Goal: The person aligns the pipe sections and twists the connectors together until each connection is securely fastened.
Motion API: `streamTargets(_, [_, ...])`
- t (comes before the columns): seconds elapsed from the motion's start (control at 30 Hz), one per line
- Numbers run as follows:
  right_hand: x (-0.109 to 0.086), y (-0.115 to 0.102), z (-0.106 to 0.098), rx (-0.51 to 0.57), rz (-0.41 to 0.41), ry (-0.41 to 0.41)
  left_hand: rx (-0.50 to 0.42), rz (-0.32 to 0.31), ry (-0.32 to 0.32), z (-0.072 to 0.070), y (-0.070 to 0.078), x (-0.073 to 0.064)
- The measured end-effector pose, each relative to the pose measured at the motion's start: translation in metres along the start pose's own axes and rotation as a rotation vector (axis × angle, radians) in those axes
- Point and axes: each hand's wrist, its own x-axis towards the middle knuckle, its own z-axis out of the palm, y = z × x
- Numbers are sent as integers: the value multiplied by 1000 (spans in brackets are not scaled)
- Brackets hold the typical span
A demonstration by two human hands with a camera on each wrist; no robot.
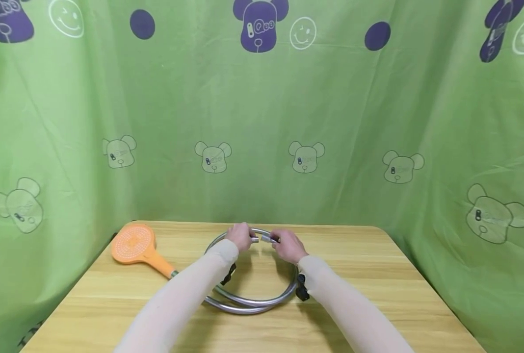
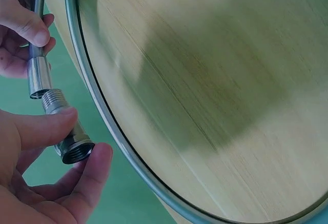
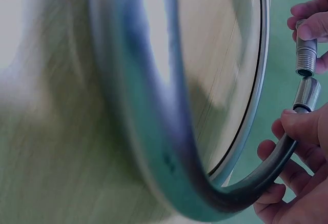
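Observation:
My left hand (image 1: 240, 236) pinches a short metal threaded connector (image 2: 54, 101) between thumb and fingers. Its outer thread faces the hose's end, and its wider, hollow end shows in the left wrist view. With my right hand (image 1: 290, 246) I grip a silver shower hose (image 1: 244, 310) just behind its smooth metal end nut (image 3: 307, 94). Nut and connector stand end to end, slightly angled; a narrow gap shows between them in the head view. The hose loops over the table below both hands. At the left, it runs to an orange shower head (image 1: 134, 243).
The wooden table (image 1: 368, 294) has rounded far corners. A green curtain (image 1: 262, 113) with bear prints hangs behind it and along both sides. Black straps (image 1: 302, 288) sit at my wrists. Part of the hose lies close before the right wrist camera, blurred.

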Motion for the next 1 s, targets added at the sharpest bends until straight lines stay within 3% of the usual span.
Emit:
streamTargets(0.33, [2, 0, 7, -47, -59, 12, -31, 13, 11, -2, -3, -1])
streamTargets(0.57, [3, -3, 10, -63, -36, -13, -41, 5, 8, -3, -4, -3])
streamTargets(1.0, [4, -7, 14, -90, -85, -7, -58, -8, -8, -6, -9, -4])
